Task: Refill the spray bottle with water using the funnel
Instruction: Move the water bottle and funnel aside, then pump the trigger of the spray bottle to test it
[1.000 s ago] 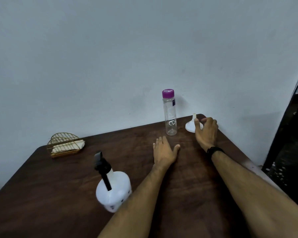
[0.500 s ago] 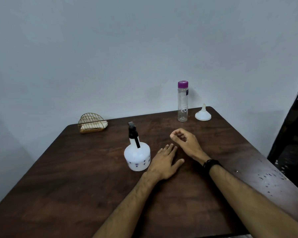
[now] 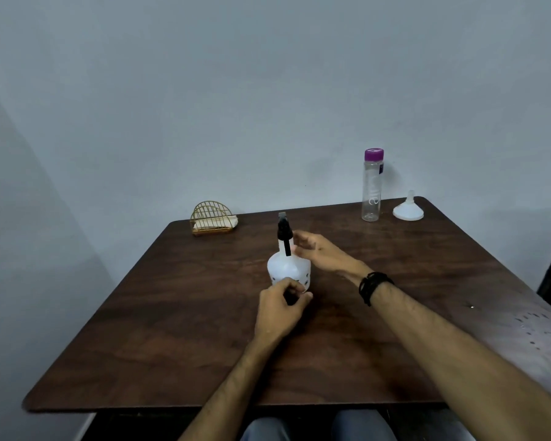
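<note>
We're at the opening step: our left hand (image 3: 280, 308) curls around the base of the spray bottle (image 3: 288, 268) mid-table, while our right hand (image 3: 318, 251) hovers open beside its black trigger head (image 3: 284, 230), not yet gripping. Next comes unscrewing it. The funnel (image 3: 408, 210) and water bottle (image 3: 372, 186) wait at the far corner; the bottle's lettering is unreadable.

Dark table (image 3: 172, 329) (wood): spray bottle (image 3: 288, 268); water bottle (image 3: 372, 186); funnel (image 3: 408, 209); napkin holder (image 3: 212, 219)

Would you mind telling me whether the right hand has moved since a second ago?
Yes. The right hand has left the funnel at the table's far right corner and come toward the middle, beside the spray bottle.
</note>
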Available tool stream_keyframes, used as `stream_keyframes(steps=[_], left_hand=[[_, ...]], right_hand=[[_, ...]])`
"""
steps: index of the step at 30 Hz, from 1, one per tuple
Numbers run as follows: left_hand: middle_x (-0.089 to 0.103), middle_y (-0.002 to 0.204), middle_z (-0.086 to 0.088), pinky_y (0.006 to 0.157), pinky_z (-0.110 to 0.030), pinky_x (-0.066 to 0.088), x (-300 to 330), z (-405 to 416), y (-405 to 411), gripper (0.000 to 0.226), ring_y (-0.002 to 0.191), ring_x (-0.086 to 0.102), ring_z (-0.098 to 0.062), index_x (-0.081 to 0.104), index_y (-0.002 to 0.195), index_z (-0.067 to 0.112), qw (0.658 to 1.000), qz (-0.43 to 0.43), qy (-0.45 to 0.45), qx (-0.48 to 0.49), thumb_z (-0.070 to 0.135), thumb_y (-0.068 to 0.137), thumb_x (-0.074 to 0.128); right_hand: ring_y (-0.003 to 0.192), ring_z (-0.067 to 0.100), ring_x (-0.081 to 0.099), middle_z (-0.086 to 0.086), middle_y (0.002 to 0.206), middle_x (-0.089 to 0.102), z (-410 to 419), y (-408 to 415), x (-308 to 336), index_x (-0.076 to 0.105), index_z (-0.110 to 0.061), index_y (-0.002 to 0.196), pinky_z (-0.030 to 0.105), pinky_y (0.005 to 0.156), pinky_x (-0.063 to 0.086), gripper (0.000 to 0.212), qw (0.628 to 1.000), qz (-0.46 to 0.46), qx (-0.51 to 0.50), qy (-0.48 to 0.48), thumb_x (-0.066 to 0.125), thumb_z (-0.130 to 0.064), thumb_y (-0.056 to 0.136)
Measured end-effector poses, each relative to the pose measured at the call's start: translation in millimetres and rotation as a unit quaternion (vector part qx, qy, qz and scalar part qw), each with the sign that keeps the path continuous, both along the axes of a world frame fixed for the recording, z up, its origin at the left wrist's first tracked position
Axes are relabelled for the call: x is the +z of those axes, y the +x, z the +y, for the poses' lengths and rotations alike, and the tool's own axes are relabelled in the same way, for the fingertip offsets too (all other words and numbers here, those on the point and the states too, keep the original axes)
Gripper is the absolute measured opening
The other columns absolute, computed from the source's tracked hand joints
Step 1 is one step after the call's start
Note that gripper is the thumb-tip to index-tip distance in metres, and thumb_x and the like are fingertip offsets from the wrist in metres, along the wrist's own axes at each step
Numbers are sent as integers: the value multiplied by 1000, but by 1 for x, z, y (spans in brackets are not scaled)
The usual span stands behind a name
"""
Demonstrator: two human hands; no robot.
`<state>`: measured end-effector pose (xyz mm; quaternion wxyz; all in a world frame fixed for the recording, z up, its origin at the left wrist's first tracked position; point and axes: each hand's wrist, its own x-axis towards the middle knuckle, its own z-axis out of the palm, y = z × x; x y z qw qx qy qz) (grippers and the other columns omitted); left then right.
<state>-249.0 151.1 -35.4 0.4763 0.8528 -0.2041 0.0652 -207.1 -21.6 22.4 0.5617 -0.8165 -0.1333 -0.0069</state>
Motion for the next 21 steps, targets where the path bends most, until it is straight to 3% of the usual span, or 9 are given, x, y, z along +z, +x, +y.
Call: stream_keyframes(steps=[3, 6, 9, 12, 15, 17, 21], left_hand=[[63, 91, 10, 70, -25, 52, 0, 5, 2, 41, 84, 62, -5, 57, 91, 23, 993, 0, -31, 111, 37, 68, 88], [50, 116, 6, 80, -24, 47, 5, 5, 5, 81, 103, 52, -10, 44, 117, 23, 988, 28, -58, 139, 41, 55, 93], [43, 130, 7, 92, -25, 44, 12, 0, 14, 111, 116, 46, -10, 32, 141, 22, 987, 80, -97, 98, 39, 53, 97], [50, 132, 3, 87, -27, 45, 19, -13, 19, 112, 118, 50, -14, 33, 141, 23, 986, 101, -89, 95, 43, 51, 97], [52, 134, 0, 93, -33, 49, 24, -23, 19, 110, 124, 52, -20, 37, 142, 21, 983, 114, -94, 110, 43, 52, 96], [50, 129, 2, 97, -35, 49, 26, -26, 18, 105, 124, 50, -20, 38, 143, 21, 984, 133, -75, 87, 39, 56, 95], [58, 121, 6, 85, -31, 55, 24, -35, 10, 94, 108, 59, -14, 50, 132, 22, 970, 213, -116, -16, 40, 51, 95]], right_hand=[[94, 6, 64, -5, 103, 70, 4, 0, -4, 65, -21, 116, 28, 86, 51, 28, 995, -43, -91, -17, 73, -26, 90], [75, 6, 60, -5, 78, 65, 10, -7, -3, 65, -25, 103, 22, 71, 47, 29, 982, -59, -174, -42, 80, -38, 82], [68, 5, 58, -2, 75, 63, 14, -10, -6, 63, -27, 101, 21, 66, 46, 30, 982, -57, -171, -60, 79, -43, 81], [64, 4, 56, -2, 73, 64, 14, -8, -7, 63, -24, 97, 19, 61, 46, 31, 983, -63, -166, -54, 82, -42, 79], [72, 4, 60, -8, 83, 68, 10, -6, 0, 66, -25, 99, 21, 67, 49, 38, 984, -65, -159, -47, 84, -47, 74], [95, 7, 65, -10, 104, 70, 5, -4, 3, 65, -30, 107, 30, 83, 53, 49, 987, -49, -147, -31, 84, -53, 68], [114, 21, 66, 0, 129, 65, -7, -8, 17, 54, -20, 130, 40, 95, 55, 61, 995, 40, -60, 74, 85, -20, 77]])
